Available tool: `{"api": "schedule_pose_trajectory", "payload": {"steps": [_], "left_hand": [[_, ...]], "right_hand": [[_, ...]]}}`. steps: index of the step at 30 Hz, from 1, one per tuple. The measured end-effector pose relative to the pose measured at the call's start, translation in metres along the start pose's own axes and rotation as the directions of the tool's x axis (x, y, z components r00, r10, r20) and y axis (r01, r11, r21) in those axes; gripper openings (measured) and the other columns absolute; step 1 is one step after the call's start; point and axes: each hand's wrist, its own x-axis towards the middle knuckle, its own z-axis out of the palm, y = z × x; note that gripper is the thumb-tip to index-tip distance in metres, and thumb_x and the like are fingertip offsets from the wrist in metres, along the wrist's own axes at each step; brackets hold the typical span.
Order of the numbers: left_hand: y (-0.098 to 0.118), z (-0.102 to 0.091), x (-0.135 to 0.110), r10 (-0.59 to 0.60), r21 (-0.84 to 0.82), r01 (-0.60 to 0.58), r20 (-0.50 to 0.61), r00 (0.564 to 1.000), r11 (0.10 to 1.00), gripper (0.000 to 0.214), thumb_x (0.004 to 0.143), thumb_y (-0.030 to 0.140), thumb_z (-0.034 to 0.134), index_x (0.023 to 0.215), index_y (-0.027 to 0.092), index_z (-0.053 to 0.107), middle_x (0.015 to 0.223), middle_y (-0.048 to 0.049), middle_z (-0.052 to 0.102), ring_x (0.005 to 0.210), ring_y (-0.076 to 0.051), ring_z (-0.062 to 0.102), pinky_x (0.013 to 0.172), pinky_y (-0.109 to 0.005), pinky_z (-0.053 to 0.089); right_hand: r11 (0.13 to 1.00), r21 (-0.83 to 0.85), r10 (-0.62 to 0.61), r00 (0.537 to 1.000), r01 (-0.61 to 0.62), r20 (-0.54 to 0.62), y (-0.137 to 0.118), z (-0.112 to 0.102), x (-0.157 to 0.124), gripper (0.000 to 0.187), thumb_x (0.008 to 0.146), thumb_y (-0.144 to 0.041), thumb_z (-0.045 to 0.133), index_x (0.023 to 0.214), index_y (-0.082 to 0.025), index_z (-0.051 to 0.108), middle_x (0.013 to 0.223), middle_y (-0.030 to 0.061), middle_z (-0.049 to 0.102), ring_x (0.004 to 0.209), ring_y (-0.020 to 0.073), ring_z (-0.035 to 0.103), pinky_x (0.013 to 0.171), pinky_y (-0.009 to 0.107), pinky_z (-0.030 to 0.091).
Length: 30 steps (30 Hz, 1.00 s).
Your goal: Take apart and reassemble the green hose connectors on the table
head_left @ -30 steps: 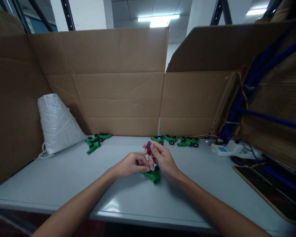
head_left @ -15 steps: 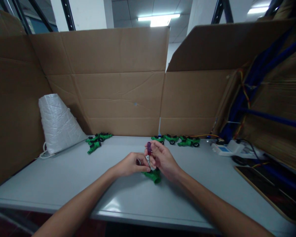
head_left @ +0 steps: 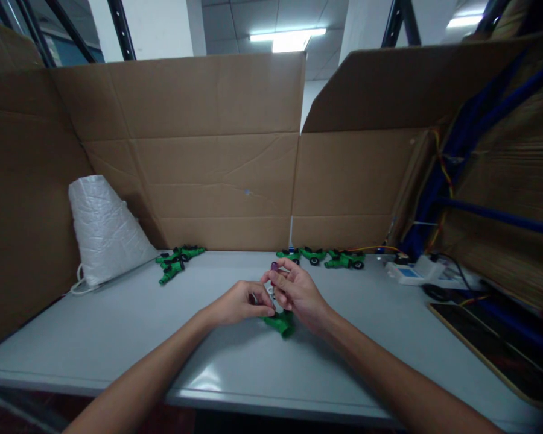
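My left hand (head_left: 239, 303) and my right hand (head_left: 296, 294) meet at the middle of the grey table (head_left: 117, 337). My right hand is closed round a small tool with a purple handle (head_left: 274, 266), held upright with its tip pointing down. Below both hands a green plastic part (head_left: 280, 323) lies on the table. My left hand pinches something small at that part, which I cannot make out. The tool's tip and the top of the part are hidden by my fingers.
Several green parts (head_left: 174, 258) lie at the back left, more green parts (head_left: 326, 257) at the back centre. A white woven sack (head_left: 104, 226) leans at the left. A white device (head_left: 409, 272) with cables sits at the right. Cardboard walls (head_left: 217, 150) surround the table.
My right hand has lowered slightly, so less of the purple handle shows above the fingers. The view has shifted a little. My left hand keeps its place.
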Motion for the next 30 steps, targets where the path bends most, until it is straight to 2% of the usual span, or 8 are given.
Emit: {"api": "schedule_pose_trajectory", "payload": {"steps": [4,8,12,16,22,27,30], "left_hand": [[0.0008,0.0000,-0.0003,-0.007,-0.011,0.007,0.002,1.000,1.000,0.035,0.086,0.046,0.083,0.092,0.011,0.081,0.094,-0.0106,0.077,0.082,-0.017,0.066,0.076,-0.027,0.048],[0.0000,0.0000,-0.0012,-0.025,-0.001,0.025,-0.014,1.000,1.000,0.035,0.085,0.046,0.083,0.092,0.012,0.081,0.089,-0.0092,0.077,0.078,-0.016,0.065,0.074,-0.026,0.048],[0.0003,0.0000,-0.0010,-0.014,0.000,0.014,-0.016,1.000,1.000,0.034,0.084,0.045,0.084,0.091,0.012,0.081,0.090,-0.0098,0.077,0.080,-0.017,0.066,0.075,-0.027,0.049],[0.0012,0.0000,0.0002,-0.005,-0.005,0.005,0.003,1.000,1.000,0.035,0.084,0.046,0.083,0.091,0.012,0.081,0.096,-0.0115,0.078,0.087,-0.020,0.069,0.078,-0.028,0.050],[0.0010,-0.0005,-0.0008,-0.026,0.023,0.026,-0.010,1.000,0.999,0.037,0.085,0.047,0.083,0.093,0.011,0.081,0.092,-0.0102,0.078,0.082,-0.018,0.067,0.075,-0.027,0.048],[0.0028,-0.0001,-0.0009,-0.028,0.008,0.028,0.003,1.000,1.000,0.039,0.084,0.049,0.083,0.094,0.011,0.081,0.094,-0.0110,0.078,0.085,-0.019,0.068,0.077,-0.027,0.049],[0.0033,0.0005,-0.0003,-0.018,-0.010,0.018,-0.002,1.000,1.000,0.038,0.084,0.048,0.083,0.093,0.011,0.080,0.096,-0.0112,0.078,0.084,-0.018,0.068,0.077,-0.027,0.050]], "right_hand": [[0.999,0.032,0.004,1.000,-0.004,0.009,0.0012,-0.0011,-0.0002,0.042,0.086,-0.056,0.080,0.104,-0.023,0.061,0.086,-0.0016,0.070,0.041,0.0030,0.044,0.033,0.014,0.032],[1.000,0.015,-0.014,1.000,0.014,0.015,0.0000,0.0000,-0.0013,0.045,0.092,-0.061,0.072,0.115,-0.022,0.069,0.090,-0.0002,0.066,0.045,0.0020,0.042,0.033,0.013,0.028],[1.000,-0.011,-0.021,1.000,0.021,0.009,-0.0035,0.0024,-0.0021,0.043,0.089,-0.059,0.075,0.107,-0.020,0.070,0.093,0.0019,0.068,0.045,0.0017,0.043,0.033,0.013,0.026],[1.000,0.021,0.004,1.000,-0.004,0.009,-0.0058,0.0035,-0.0015,0.044,0.082,-0.055,0.084,0.098,-0.020,0.064,0.092,0.0030,0.073,0.042,0.0021,0.044,0.033,0.014,0.027],[0.997,0.071,0.042,0.999,-0.043,0.006,-0.0015,-0.0019,0.0014,0.049,0.076,-0.046,0.091,0.103,-0.023,0.058,0.081,-0.0033,0.071,0.041,0.0024,0.044,0.035,0.012,0.028],[0.994,0.100,0.039,0.997,-0.045,0.068,-0.0014,-0.0030,0.0007,0.045,0.088,-0.059,0.077,0.111,-0.021,0.068,0.089,-0.0004,0.068,0.044,0.0024,0.044,0.035,0.015,0.034],[0.994,0.093,0.041,0.996,-0.048,0.074,-0.0027,-0.0015,-0.0006,0.045,0.090,-0.059,0.076,0.112,-0.021,0.072,0.092,0.0012,0.068,0.046,0.0025,0.045,0.037,0.016,0.037]]}}
